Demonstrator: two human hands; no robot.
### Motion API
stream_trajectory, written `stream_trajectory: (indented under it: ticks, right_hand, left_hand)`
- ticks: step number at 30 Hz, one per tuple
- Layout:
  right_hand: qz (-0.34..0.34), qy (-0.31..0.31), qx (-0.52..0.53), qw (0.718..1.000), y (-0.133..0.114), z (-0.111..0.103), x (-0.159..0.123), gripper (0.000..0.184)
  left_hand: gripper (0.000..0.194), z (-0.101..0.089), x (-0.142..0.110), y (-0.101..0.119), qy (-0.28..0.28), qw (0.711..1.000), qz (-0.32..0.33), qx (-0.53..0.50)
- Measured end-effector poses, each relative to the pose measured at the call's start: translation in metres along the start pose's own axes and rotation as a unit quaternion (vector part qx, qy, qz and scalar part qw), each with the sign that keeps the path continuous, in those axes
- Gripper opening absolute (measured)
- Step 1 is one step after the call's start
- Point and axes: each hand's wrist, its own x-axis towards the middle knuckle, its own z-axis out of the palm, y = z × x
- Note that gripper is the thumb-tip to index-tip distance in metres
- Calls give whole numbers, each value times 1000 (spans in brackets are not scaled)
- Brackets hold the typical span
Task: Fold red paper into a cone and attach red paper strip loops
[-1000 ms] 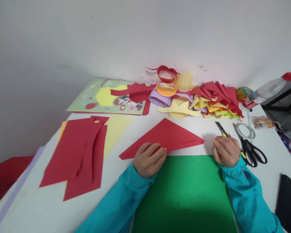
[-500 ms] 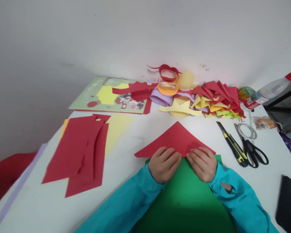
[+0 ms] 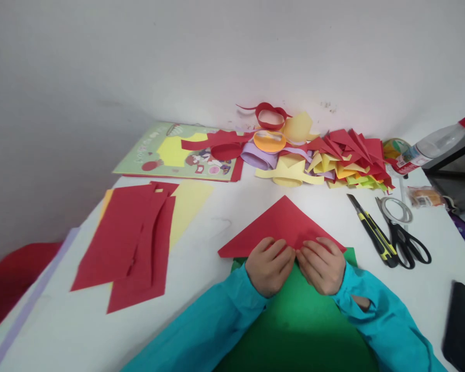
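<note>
A red sheet of paper (image 3: 282, 225), folded into a triangle, lies before me with its tip pointing to the wall. My left hand (image 3: 271, 266) grips its near edge close to the middle, fingers curled over it and thumb hidden. Right beside it, my right hand (image 3: 322, 266) pinches the same edge, also with curled fingers. The two hands almost touch at the centre of the fold. Under the paper and my wrists is a green surface (image 3: 298, 325) that reaches toward my body.
Red paper sheets (image 3: 112, 237) lie at left, a green picture pad (image 3: 135, 160) behind them. Folded paper pieces (image 3: 352, 155) are heaped along the wall. At right are a utility knife (image 3: 374, 232), scissors (image 3: 405, 240), a tape roll (image 3: 397, 210), a bottle (image 3: 430, 147) and a black flat object (image 3: 463, 325).
My left hand has slid a little to the right along the near edge, closer to my right hand. The triangle's left corner sits slightly nearer to me.
</note>
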Motion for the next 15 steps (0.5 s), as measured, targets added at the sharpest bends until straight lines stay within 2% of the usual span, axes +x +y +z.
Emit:
stream_trajectory:
  ticks: [7, 15]
  right_hand:
    - [-9, -32, 11, 999, 3, -2, 3, 22]
    - [-15, -50, -3, 999, 7, -9, 1, 22]
  left_hand:
    - [7, 1, 0, 0, -11, 1000, 7, -13]
    - [5, -5, 5, -1, 1, 1000, -23, -1]
